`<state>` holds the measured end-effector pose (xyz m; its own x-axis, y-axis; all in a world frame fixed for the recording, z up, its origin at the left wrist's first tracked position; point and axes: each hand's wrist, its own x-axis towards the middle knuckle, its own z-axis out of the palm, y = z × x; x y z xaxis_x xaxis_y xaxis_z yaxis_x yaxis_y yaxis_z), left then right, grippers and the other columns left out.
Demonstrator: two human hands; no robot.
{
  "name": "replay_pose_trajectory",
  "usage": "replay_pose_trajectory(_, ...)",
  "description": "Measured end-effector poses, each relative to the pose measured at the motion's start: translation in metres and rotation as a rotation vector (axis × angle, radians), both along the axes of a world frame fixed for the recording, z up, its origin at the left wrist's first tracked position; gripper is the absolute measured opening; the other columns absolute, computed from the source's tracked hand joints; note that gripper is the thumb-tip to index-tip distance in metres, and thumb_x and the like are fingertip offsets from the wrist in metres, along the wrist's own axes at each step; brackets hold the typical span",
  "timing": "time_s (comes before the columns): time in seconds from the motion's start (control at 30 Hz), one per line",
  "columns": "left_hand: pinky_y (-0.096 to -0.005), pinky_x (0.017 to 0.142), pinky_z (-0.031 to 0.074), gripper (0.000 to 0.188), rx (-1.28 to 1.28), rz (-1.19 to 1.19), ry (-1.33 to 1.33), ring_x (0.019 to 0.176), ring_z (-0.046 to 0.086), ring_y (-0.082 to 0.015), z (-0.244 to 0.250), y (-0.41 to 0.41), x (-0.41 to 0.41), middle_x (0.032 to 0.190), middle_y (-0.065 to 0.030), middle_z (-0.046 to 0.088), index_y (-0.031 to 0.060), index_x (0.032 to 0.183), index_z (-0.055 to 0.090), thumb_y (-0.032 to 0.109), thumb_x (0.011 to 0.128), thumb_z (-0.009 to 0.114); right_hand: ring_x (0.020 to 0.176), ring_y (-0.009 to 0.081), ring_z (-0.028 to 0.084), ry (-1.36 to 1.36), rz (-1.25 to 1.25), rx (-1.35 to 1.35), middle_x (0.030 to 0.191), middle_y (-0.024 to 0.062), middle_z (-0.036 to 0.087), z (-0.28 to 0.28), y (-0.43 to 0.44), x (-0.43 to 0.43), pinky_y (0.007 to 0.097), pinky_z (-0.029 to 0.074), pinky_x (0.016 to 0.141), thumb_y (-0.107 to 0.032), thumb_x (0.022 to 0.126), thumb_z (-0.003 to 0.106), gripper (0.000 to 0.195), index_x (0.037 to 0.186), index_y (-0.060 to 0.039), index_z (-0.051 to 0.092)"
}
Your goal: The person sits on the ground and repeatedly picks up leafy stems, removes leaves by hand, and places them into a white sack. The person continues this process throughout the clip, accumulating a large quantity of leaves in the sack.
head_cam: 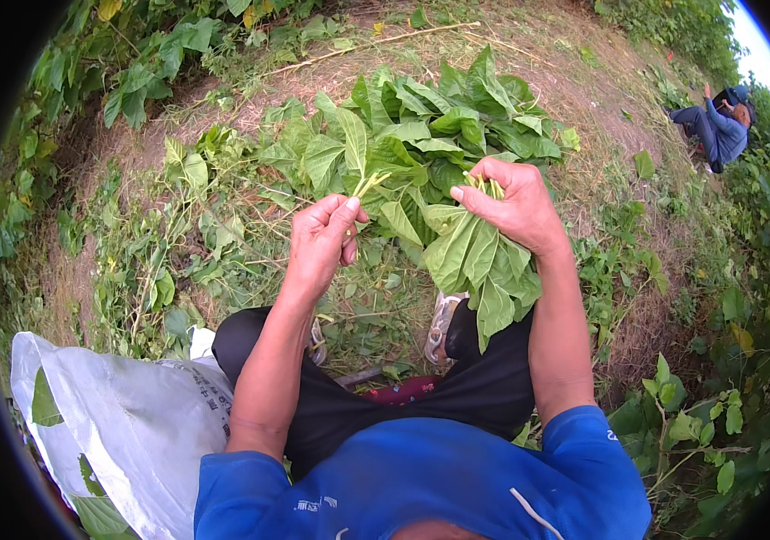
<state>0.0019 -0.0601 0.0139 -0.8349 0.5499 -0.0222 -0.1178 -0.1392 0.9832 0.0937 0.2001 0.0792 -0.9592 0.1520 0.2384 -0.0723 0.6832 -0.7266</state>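
Note:
My right hand grips a bunch of green leaves by their stalks; the blades hang down over my right knee. Pinched between the thumb and fingers of my left hand are a few pale leaf stalks, held left of the bunch. Just beyond both hands a large heap of broad green leaves lies on the ground. Whether the upright leaves above my left fingers belong to those stalks or to the heap, I cannot tell.
At my left side stands a white plastic sack with leaves in it. Cut stems and vines litter the ground at front left. A long thin stick lies beyond the heap. Another person sits far to the right. Leafy plants border both sides.

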Motion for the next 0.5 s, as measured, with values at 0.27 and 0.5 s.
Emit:
replay_pose_trajectory(0.27, -0.0226, 0.044, 0.034, 0.029, -0.027, -0.069, 0.071, 0.046, 0.042, -0.0063, 0.004, 0.001, 0.001, 0.057, 0.0038, 0.046, 0.0013, 0.087, 0.065, 0.026, 0.102, 0.060, 0.063, 0.0265, 0.066, 0.263, 0.152, 0.217, 0.078, 0.0076, 0.067, -0.013, -0.072, -0.003, 0.0369, 0.051, 0.054, -0.017, 0.082, 0.072, 0.019, 0.099, -0.0088, 0.073)
replay_pose_trajectory(0.5, -0.0228, 0.042, 0.035, 0.032, -0.134, -0.076, 0.132, 0.044, 0.046, -0.0056, 0.005, 0.003, 0.004, 0.056, 0.0026, 0.052, 0.0008, 0.087, 0.067, 0.029, 0.101, 0.062, 0.059, 0.0218, 0.062, 0.398, 0.097, 0.145, 0.074, 0.0053, 0.063, -0.032, -0.065, -0.014, 0.0342, 0.049, 0.052, -0.012, 0.080, 0.074, 0.026, 0.106, -0.0096, 0.073)
